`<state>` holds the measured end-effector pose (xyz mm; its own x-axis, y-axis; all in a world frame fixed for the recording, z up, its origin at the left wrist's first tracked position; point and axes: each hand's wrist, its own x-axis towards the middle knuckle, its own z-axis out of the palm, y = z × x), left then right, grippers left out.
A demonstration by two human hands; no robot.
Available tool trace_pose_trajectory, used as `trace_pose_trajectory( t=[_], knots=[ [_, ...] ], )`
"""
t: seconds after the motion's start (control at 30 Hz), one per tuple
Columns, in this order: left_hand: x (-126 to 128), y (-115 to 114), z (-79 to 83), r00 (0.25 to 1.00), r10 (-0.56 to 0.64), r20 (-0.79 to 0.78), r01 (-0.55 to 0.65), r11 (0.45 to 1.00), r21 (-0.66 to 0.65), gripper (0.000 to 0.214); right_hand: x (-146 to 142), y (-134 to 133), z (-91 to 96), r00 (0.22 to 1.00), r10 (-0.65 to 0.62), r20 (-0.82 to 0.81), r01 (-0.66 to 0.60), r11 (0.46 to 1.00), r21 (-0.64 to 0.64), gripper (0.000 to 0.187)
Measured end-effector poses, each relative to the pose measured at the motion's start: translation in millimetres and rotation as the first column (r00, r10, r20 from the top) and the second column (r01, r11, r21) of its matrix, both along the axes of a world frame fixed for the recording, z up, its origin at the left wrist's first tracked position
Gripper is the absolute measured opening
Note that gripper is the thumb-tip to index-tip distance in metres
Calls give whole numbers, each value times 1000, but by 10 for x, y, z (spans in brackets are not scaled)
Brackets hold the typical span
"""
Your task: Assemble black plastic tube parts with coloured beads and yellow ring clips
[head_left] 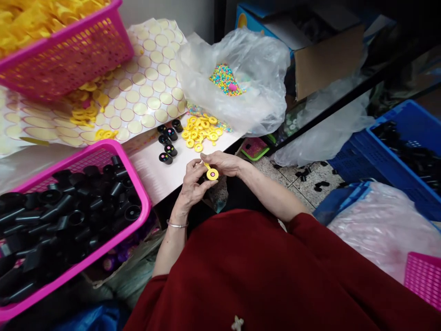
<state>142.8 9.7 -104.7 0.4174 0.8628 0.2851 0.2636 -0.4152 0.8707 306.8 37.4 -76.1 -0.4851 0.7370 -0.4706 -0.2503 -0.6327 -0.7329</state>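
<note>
Fingers [193, 172] holding yellow ring [209, 175], near table [156, 181] edge, basket [146, 205] apart

1. Table [151, 184]: white top, landmark for the rest. Dark under its near edge.
2. Wall [165, 8]: plain grey, behind table's far side.
3. Post [219, 20]: dark, upright, beyond table's far side.
4. Bar [330, 100]: dark, straight, running off to the right of table. Material unclear.
5. Floor [275, 177]: pale speckled tiles, dark joints, right of and below table.
6. Light: good on table, deep shadow far right of it.
</note>
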Motion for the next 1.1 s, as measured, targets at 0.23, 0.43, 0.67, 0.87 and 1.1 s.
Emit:
trace_pose_trajectory(
  t=[0.23,0.43,0.67,0.87,1.1],
  knots=[
    [-61,-97,104,978,-198,-66,201,979,42,35,150,-113,-178,865,421,-274,-454,888,-68,46],
    [-14,-143,122,951,-287,-113,290,957,11,38,277,-155,-326,839,474,-267,-463,880,108,53],
    [32,-111,72,952,-262,-160,269,963,27,46,291,-104,-352,865,475,-161,-443,874,198,45],
    [4,-84,21,954,-222,-200,245,965,97,50,224,-136,-252,908,397,-132,-348,892,288,42],
    [4,-36,-13,960,-234,-150,254,959,125,34,210,-186,-298,952,286,-108,-237,914,329,42]
  ],
)
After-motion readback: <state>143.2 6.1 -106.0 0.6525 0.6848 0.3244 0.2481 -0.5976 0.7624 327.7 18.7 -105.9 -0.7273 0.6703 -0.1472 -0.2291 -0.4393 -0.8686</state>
